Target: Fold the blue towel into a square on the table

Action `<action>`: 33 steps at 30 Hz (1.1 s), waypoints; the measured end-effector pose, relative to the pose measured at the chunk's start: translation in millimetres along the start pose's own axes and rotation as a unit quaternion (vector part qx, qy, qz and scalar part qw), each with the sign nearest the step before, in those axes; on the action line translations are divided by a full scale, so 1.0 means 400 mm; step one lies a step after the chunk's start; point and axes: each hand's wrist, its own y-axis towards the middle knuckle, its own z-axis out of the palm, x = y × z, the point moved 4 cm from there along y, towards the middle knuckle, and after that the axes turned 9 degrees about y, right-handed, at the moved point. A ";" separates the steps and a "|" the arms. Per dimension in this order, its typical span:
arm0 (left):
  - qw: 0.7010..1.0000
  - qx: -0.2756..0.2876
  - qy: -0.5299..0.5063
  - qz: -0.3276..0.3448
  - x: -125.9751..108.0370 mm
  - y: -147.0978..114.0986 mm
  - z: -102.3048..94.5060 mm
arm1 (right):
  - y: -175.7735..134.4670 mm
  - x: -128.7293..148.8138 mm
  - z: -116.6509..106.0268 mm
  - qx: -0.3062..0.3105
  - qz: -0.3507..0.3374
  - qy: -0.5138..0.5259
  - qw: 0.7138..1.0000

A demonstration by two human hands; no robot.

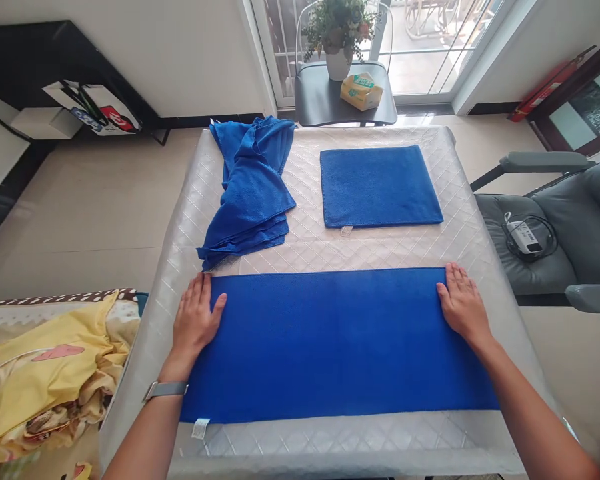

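Observation:
A blue towel [330,347] lies flat across the near part of the table as a long, wide strip, with a white tag at its lower left corner. My left hand [197,317] rests on its left edge near the far corner, fingers straight and thumb apart. On the opposite end, my right hand [463,300] lies flat at the far right corner, its fingers stretched out. Beyond them, a crumpled blue towel [255,187] is heaped at the back left. A neatly folded blue towel [380,187] lies at the back right.
The table [305,440] has a pale quilted cover. A chair [310,100] behind it bears a potted plant [337,63] and a tissue pack [361,92]. At right stands a grey armchair [545,273] with a power strip [525,237]. Yellow bedding [55,373] is at left.

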 end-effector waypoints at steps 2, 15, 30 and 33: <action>1.000 0.005 -0.004 -0.006 0.019 0.001 0.000 | 0.002 -0.018 -0.002 0.006 0.009 0.010 1.000; 0.999 -0.028 -0.004 -0.032 -0.004 0.002 -0.031 | -0.012 0.037 -0.030 -0.035 -0.018 -0.001 0.999; 0.973 0.029 -0.053 0.222 -0.646 -0.192 0.004 | -0.192 0.590 0.120 0.060 -0.170 0.088 0.980; 0.975 0.019 -0.041 0.218 -0.609 -0.193 0.004 | -0.191 0.561 0.109 0.061 -0.167 0.084 0.980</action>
